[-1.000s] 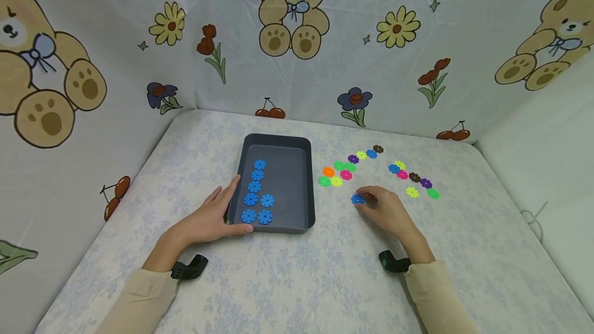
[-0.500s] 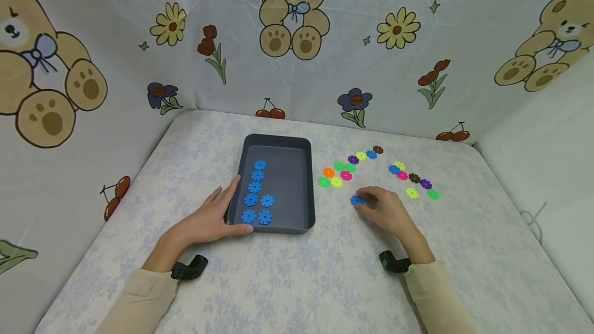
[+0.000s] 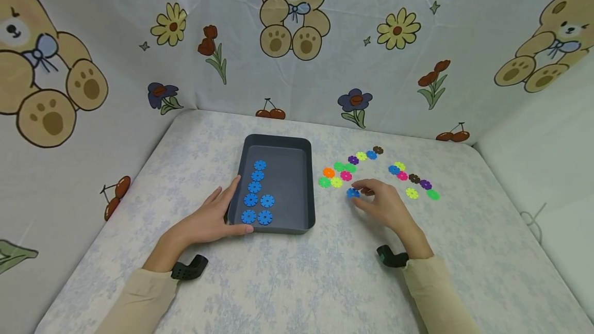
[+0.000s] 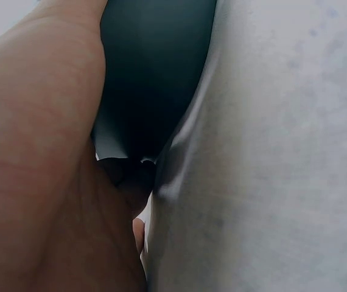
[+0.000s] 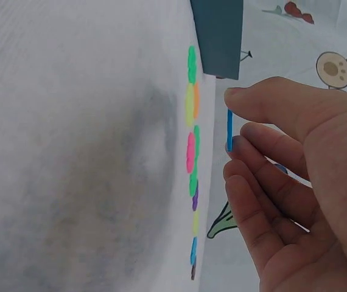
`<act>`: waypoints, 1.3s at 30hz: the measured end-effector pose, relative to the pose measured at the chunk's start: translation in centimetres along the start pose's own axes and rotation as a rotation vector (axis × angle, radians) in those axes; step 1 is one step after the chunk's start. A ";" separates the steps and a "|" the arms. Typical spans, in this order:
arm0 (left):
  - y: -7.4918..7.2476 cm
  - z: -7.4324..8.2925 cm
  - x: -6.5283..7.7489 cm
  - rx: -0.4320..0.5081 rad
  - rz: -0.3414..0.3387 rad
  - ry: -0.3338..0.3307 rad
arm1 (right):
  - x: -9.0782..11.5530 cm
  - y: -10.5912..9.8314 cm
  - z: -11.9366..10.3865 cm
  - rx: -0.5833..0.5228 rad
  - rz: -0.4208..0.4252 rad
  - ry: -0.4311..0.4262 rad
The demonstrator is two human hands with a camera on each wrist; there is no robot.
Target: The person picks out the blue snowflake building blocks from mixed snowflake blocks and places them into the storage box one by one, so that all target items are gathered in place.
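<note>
At the near left corner of a dark grey rectangular tray, my left hand rests with fingers spread. Its forefinger reaches along the left rim, and the thumb lies on the near rim. In the left wrist view the palm side is close against the dark tray wall. My right hand pinches a blue notched disc between thumb and fingertips. The right wrist view shows this disc edge-on. Several blue notched discs lie flat inside the tray, along its left side.
Right of the tray, a slanting row of coloured discs lies on the pale patterned tabletop. A second group lies farther right. A cloth printed with bears and flowers stands behind. A thin cord shows at the right edge.
My right hand, pinching the blue disc, has moved slightly up and left from where it was among the earlier frames. The left hand and the tray stay put.
</note>
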State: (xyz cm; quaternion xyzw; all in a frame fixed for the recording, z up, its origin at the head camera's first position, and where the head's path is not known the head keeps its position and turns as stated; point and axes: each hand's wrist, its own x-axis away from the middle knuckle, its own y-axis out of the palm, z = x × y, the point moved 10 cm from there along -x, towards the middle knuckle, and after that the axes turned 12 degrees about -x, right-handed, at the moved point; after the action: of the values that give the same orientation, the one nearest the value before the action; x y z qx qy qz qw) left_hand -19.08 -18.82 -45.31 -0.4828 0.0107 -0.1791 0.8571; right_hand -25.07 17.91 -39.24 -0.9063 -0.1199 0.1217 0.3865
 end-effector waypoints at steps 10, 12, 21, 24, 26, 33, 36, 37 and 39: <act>-0.1 0.0 0.1 -0.008 -0.001 -0.009 | -1.4 0.2 -2.8 -0.004 -0.001 -0.048; -0.1 0.0 0.1 -0.010 -0.003 -0.014 | -1.7 0.3 -3.4 -0.007 0.002 -0.062; -0.1 0.0 0.1 -0.013 -0.002 -0.015 | -3.0 1.5 -6.1 -0.050 -0.027 -0.116; -0.1 0.1 0.0 -0.014 0.000 -0.006 | -3.3 1.9 -6.9 -0.057 -0.039 -0.124; -0.1 0.1 0.0 -0.015 0.003 -0.001 | -3.6 2.2 -7.4 -0.062 -0.045 -0.126; -0.1 0.0 0.0 -0.019 0.004 -0.002 | -4.5 3.2 -8.5 -0.066 -0.063 -0.130; -0.1 0.0 0.0 -0.018 0.004 -0.003 | -4.9 3.6 -9.0 -0.066 -0.068 -0.136; -0.1 0.0 0.0 -0.017 0.004 -0.004 | -4.9 3.7 -9.2 -0.066 -0.071 -0.141; -0.1 0.1 0.0 -0.016 0.004 -0.004 | -5.1 4.0 -9.6 -0.068 -0.077 -0.152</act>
State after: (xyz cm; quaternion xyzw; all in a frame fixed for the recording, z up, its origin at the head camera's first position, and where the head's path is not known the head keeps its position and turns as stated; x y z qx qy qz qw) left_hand -19.08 -18.80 -45.22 -0.4900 0.0111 -0.1764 0.8536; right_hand -26.34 7.19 -35.03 -0.9018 -0.1875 0.1711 0.3497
